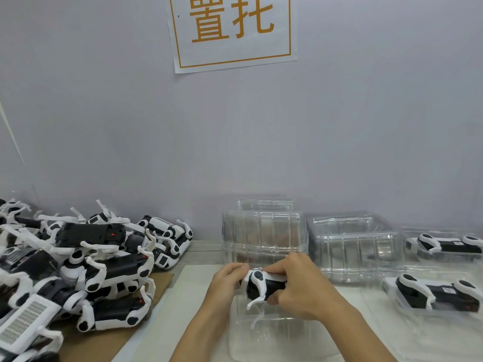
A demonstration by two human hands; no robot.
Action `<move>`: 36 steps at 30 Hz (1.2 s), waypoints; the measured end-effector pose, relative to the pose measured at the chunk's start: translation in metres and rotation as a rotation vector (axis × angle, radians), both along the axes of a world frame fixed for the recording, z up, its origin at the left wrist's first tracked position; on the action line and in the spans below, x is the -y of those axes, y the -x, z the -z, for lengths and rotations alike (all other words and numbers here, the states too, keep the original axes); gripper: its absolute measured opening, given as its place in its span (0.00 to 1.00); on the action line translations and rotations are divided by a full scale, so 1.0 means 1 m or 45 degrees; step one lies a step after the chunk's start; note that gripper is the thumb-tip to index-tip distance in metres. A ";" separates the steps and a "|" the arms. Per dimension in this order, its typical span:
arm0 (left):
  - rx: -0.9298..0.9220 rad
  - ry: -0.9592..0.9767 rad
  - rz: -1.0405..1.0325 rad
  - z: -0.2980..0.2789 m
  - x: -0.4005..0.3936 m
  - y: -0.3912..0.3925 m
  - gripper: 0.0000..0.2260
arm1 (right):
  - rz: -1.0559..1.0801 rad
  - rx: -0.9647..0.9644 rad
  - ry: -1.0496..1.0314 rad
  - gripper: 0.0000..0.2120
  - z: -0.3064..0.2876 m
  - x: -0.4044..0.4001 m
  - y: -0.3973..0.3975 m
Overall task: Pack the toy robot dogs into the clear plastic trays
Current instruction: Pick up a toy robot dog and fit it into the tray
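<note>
Near edge: open tray (271, 338) on the surface (198, 283), under both hands.
Left hand (227, 280): fingers curled round the dog's (261, 286) left end.
Right hand (300, 286): grips the dog's right end, just above the tray.
Left: dog pile (78, 270) on cardboard (109, 335).
Right: two packed trays (433, 296).
Behind: tray stacks (264, 233).
Wall: sign (232, 30).

This looks like a packing station in a small toy factory. A heap of identical black-and-white plastic robot dogs (78, 267) covers the left end of the pale worktable (198, 273), stacks of clear moulded plastic trays (264, 233) line its back edge, and a white paper sign with orange Chinese characters (232, 30) hangs on the plain grey wall (366, 113).
</note>
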State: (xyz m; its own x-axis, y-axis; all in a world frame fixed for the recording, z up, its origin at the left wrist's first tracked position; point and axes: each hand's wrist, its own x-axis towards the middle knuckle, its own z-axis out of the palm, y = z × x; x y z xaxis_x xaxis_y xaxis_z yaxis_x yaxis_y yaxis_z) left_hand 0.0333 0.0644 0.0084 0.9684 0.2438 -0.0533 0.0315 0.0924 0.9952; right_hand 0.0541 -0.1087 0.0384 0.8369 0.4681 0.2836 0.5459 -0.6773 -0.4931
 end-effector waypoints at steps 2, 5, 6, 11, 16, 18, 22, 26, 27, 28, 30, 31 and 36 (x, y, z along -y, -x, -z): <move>-0.005 -0.035 -0.006 0.001 0.000 -0.001 0.06 | -0.012 -0.067 -0.028 0.05 -0.001 0.000 -0.001; -0.015 -0.041 0.003 0.002 0.000 -0.003 0.06 | -0.024 -0.105 -0.056 0.07 0.000 0.000 -0.003; -0.019 -0.043 0.009 0.002 0.000 -0.003 0.06 | -0.029 -0.104 -0.055 0.08 0.000 0.000 -0.003; -0.042 -0.074 0.026 0.001 -0.002 -0.002 0.07 | -0.031 -0.083 -0.042 0.09 0.001 0.000 -0.004; -0.057 -0.074 0.041 0.000 -0.002 -0.002 0.07 | -0.043 -0.060 -0.030 0.10 0.001 0.000 -0.004; -0.069 -0.059 0.036 -0.001 -0.001 -0.002 0.07 | -0.046 -0.055 -0.033 0.09 0.002 0.001 -0.004; -0.103 0.153 0.009 0.000 -0.002 -0.002 0.09 | -0.052 -0.035 -0.044 0.07 0.004 -0.001 -0.003; -0.098 0.056 -0.050 -0.001 -0.001 -0.002 0.06 | -0.037 0.023 -0.008 0.07 0.005 -0.001 -0.003; -0.095 0.042 -0.063 -0.002 0.000 -0.002 0.05 | -0.035 0.028 -0.005 0.07 0.005 -0.001 -0.003; -0.091 0.035 -0.068 -0.002 0.001 -0.002 0.05 | -0.033 0.029 0.000 0.07 0.005 -0.001 -0.003; -0.087 0.032 -0.065 -0.002 0.000 -0.002 0.04 | -0.026 0.024 0.011 0.07 0.004 -0.001 -0.003; -0.088 0.042 -0.060 -0.002 0.000 -0.002 0.05 | -0.025 0.021 0.007 0.07 0.004 -0.001 -0.002; -0.111 0.070 -0.057 -0.003 -0.001 0.000 0.05 | -0.029 0.014 -0.006 0.07 0.004 -0.001 -0.002</move>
